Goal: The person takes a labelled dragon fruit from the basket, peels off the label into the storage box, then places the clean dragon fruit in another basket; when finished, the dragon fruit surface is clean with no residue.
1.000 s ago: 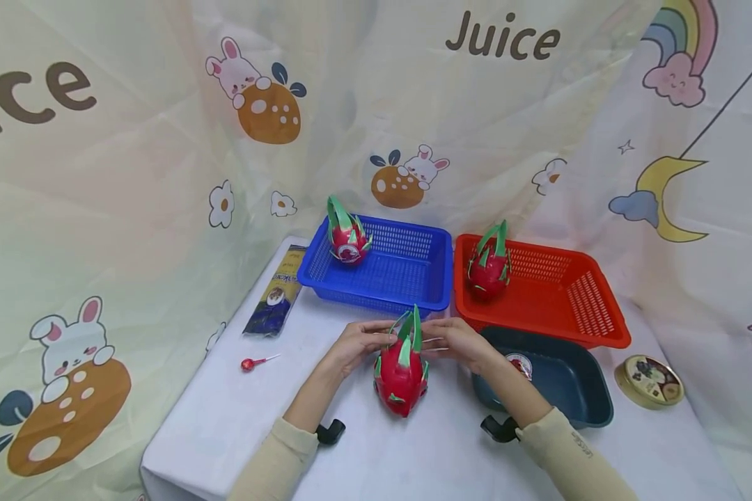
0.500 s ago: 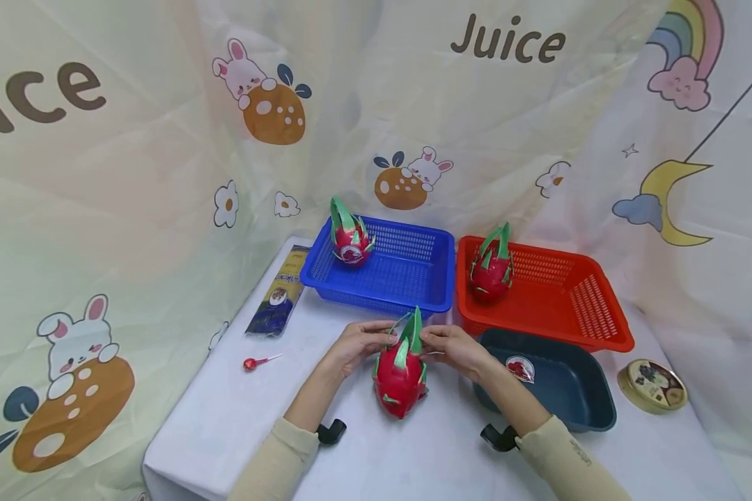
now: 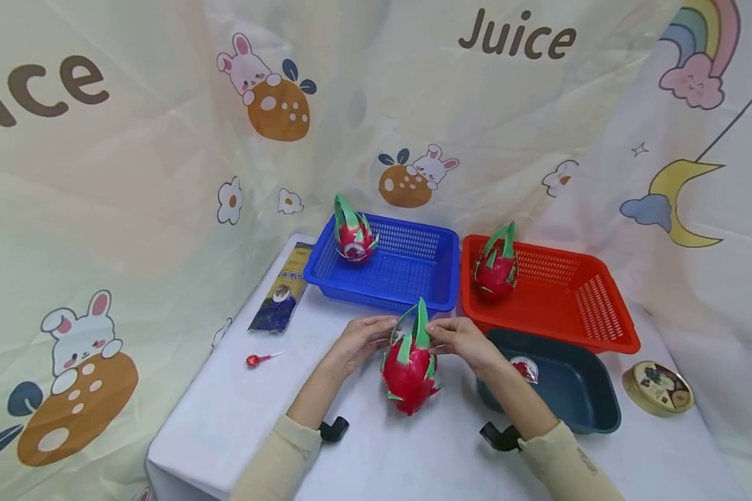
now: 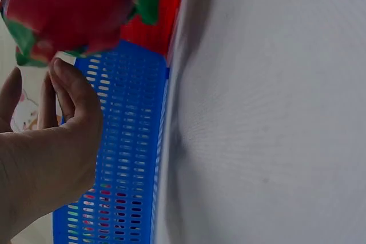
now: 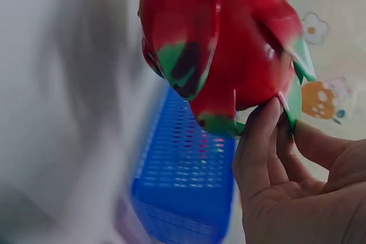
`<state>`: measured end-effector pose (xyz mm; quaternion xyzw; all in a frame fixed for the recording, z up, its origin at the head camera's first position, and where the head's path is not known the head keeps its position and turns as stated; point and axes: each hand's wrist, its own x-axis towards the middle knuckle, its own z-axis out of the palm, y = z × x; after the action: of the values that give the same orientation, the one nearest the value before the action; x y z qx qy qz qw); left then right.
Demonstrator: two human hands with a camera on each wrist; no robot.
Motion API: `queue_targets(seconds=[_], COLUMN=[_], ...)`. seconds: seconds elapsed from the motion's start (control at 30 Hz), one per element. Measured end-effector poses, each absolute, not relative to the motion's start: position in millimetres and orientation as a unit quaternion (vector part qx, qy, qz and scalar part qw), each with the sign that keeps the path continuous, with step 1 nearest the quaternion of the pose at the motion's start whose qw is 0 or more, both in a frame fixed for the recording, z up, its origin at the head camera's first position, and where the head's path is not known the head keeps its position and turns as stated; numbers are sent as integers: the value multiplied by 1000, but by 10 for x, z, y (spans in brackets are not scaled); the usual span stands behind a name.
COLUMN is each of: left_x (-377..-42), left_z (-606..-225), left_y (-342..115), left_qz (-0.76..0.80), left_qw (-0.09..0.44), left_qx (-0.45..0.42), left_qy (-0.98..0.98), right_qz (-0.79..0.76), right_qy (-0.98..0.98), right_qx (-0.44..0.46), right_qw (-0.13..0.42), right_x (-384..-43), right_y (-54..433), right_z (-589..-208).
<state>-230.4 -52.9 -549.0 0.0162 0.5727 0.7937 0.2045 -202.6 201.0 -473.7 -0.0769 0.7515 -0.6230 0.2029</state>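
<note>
A red dragon fruit (image 3: pixel 409 376) with long green leaves, glossy like a model, is in the middle of the head view, at the front of the baskets. My right hand (image 3: pixel 466 341) pinches one of its green leaves between thumb and fingers; the right wrist view shows this grip close up. On the other side, my left hand (image 3: pixel 365 341) is held near the leaf tops, its thumb and fingers apart. In the left wrist view its fingertips (image 4: pixel 66 72) come close to the fruit's leaves; whether they touch cannot be told. The fruit appears lifted off the cloth.
Behind stand a blue basket (image 3: pixel 382 296) and a red basket (image 3: pixel 614 306), each with a dragon fruit. A dark basin (image 3: pixel 570 390) with a round-labelled item stands right, beside a gold tin (image 3: pixel 658 388). A lollipop (image 3: pixel 253 360) and a long packet (image 3: pixel 282 292) lie left.
My right fingers have closed in on a green leaf. The dragon fruit has turned and shifted slightly right. My left hand has stayed beside it; the head view has shifted a little.
</note>
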Motion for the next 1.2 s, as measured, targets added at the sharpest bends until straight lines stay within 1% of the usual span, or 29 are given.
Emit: queue_targets(seconds=[0.13,0.33,0.6,0.73,0.93,1.2], left_x=[-2306,-2331,-2353,-2339,-2319,-2326], left_z=[-5467,-5455,-5341,-5267,-5166,-5206], left_y=[-554,-499,-195,-19,212,505], left_qz=[816,838,855,859,879,898], left_qw=[211,239,284,286,277,280], left_qx=[14,16,24,29,-22,-42], left_qy=[538,490,434,423,387,338], right_qz=[-638,-640,-670,-685,-697,-707], right_qy=[744,747,731,721,712,702], right_qx=[-63,-64,-60,-41,-11,33], right_qw=[190,167,113,92,80,78], right_x=[-2004,-1987,-2058,-2143,-2342,-2549], right_y=[2105,2392,2905,3171,3521,3850], right_z=[-4577,-4252,-3760,-3576,-3497,-3537])
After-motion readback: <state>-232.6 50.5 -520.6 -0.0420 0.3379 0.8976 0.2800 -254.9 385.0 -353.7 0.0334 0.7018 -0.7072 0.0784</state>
